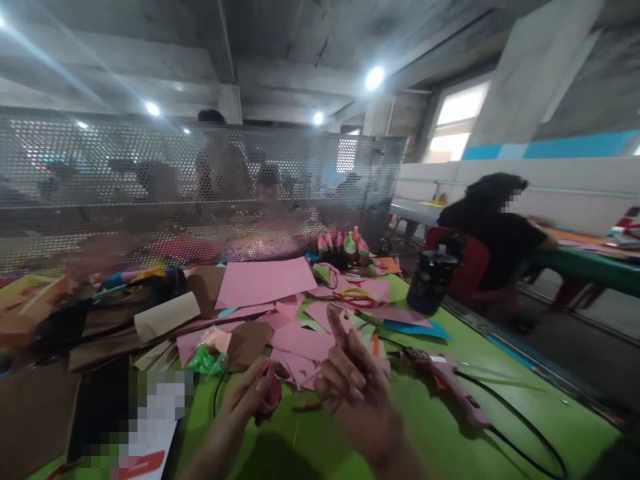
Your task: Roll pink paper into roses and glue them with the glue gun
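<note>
In the head view my left hand (pixel 246 393) is closed around a small pinkish-red hollow piece (pixel 271 390), whose lower edge looks dark. Fingers cover part of it, so its exact kind is unclear. Just to the right, my right hand (pixel 353 380) is raised with one finger stretched upward and the others loosely bent. I see nothing gripped in it. Behind both hands lie overlapping pink paper pieces (pixel 300 341). Between the wrists, a small brown scrap (pixel 307 405) rests on the green table (pixel 295 443).
A pink glue gun (pixel 463 393) with a black cable lies at right. Scissors (pixel 355 298), a dark bottle (pixel 431 280) and small pink-and-green crafts (pixel 350 247) stand farther back. Brown sheets (pixel 115 333) crowd the left. Beyond the table sits a person (pixel 493 233); a perforated metal screen (pixel 300 167) rises behind.
</note>
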`<state>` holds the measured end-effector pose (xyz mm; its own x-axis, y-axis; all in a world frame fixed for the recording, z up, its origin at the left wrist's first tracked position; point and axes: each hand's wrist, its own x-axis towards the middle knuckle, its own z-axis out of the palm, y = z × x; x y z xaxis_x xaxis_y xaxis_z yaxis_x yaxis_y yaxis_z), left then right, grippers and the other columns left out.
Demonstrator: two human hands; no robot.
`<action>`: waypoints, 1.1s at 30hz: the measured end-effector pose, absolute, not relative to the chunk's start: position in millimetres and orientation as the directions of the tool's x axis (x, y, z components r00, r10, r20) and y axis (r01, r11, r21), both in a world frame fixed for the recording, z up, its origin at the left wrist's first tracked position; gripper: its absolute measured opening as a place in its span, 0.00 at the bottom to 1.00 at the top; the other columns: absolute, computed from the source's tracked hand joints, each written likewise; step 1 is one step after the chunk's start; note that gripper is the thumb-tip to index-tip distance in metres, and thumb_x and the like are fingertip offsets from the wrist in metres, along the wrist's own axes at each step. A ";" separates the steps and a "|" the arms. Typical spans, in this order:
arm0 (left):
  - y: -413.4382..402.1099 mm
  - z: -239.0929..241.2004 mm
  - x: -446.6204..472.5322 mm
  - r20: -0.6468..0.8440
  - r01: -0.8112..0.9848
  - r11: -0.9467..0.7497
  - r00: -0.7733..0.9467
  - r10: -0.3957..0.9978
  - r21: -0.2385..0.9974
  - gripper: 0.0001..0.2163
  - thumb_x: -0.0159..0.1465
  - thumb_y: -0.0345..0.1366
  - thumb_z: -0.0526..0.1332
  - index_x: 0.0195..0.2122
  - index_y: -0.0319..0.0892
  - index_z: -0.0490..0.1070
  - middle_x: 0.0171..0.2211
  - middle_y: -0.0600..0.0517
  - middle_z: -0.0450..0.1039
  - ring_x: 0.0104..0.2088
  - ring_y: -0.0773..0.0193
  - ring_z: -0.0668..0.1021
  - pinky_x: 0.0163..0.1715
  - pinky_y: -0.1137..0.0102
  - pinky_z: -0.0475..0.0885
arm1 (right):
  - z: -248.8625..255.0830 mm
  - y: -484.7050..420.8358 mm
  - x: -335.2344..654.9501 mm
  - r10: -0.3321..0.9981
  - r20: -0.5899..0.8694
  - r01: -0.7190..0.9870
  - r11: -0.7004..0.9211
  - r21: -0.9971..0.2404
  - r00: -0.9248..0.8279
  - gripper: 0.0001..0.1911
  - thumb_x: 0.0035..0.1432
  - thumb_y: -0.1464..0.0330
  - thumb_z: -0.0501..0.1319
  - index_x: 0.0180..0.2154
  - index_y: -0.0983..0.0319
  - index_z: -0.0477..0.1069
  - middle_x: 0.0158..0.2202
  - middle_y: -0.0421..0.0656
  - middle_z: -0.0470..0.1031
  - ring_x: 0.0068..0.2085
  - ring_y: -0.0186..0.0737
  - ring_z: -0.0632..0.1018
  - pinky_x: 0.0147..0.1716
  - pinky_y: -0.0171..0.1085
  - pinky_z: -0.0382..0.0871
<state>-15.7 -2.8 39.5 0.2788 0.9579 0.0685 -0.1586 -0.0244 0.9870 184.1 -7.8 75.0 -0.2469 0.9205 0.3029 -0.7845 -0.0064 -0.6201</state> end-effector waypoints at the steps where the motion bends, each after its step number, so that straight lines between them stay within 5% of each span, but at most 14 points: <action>1: -7.9 41.3 -13.3 0.101 -0.114 -0.072 0.273 0.957 0.991 0.25 0.57 0.58 0.62 0.45 0.45 0.77 0.29 0.50 0.71 0.29 0.61 0.70 0.28 0.70 0.65 | 72.3 -17.1 179.2 0.926 0.309 -0.827 -0.006 -0.562 -0.216 0.17 0.69 0.60 0.54 0.55 0.54 0.70 0.17 0.28 0.43 0.18 0.30 0.41 0.22 0.29 0.55; 5: -23.6 49.1 -6.4 0.200 0.110 -0.262 0.394 0.897 0.959 0.33 0.61 0.57 0.58 0.65 0.50 0.61 0.30 0.54 0.68 0.30 0.62 0.67 0.31 0.70 0.61 | 64.9 -46.0 159.4 0.963 0.261 -0.976 0.001 -0.220 -0.058 0.18 0.73 0.65 0.52 0.61 0.51 0.64 0.16 0.26 0.47 0.17 0.29 0.41 0.19 0.26 0.51; 11: -26.6 49.1 -4.8 0.223 0.250 -0.411 0.545 0.808 0.877 0.33 0.65 0.56 0.53 0.69 0.50 0.54 0.26 0.56 0.61 0.27 0.61 0.64 0.30 0.69 0.56 | 52.4 -57.8 148.4 0.960 0.278 -0.992 -0.018 0.126 0.018 0.25 0.70 0.76 0.54 0.63 0.49 0.60 0.15 0.26 0.59 0.15 0.26 0.52 0.17 0.22 0.53; 15: -25.4 44.6 -3.6 0.251 0.196 -0.417 0.552 0.795 0.888 0.34 0.64 0.56 0.54 0.69 0.49 0.54 0.24 0.56 0.60 0.26 0.62 0.63 0.28 0.69 0.56 | 48.6 -59.1 149.9 0.977 0.213 -0.987 -0.014 0.158 0.020 0.24 0.71 0.75 0.52 0.64 0.50 0.60 0.14 0.27 0.59 0.15 0.26 0.58 0.17 0.22 0.56; 21: -30.9 57.6 -5.4 0.140 -0.012 -0.150 0.444 0.885 0.989 0.34 0.62 0.58 0.57 0.67 0.50 0.58 0.30 0.54 0.66 0.27 0.65 0.63 0.29 0.71 0.61 | 49.6 -57.7 151.7 0.973 0.223 -0.985 -0.084 0.148 -0.050 0.23 0.72 0.72 0.53 0.64 0.52 0.59 0.14 0.26 0.57 0.15 0.25 0.58 0.17 0.23 0.53; 33: -15.8 42.4 -11.8 0.083 -0.183 -0.022 0.333 0.939 0.983 0.34 0.62 0.57 0.58 0.65 0.44 0.62 0.22 0.55 0.64 0.22 0.67 0.65 0.20 0.74 0.58 | 53.0 -57.3 155.6 0.976 0.205 -0.988 -0.100 0.116 -0.074 0.20 0.74 0.66 0.48 0.64 0.54 0.60 0.15 0.26 0.51 0.16 0.26 0.57 0.18 0.25 0.52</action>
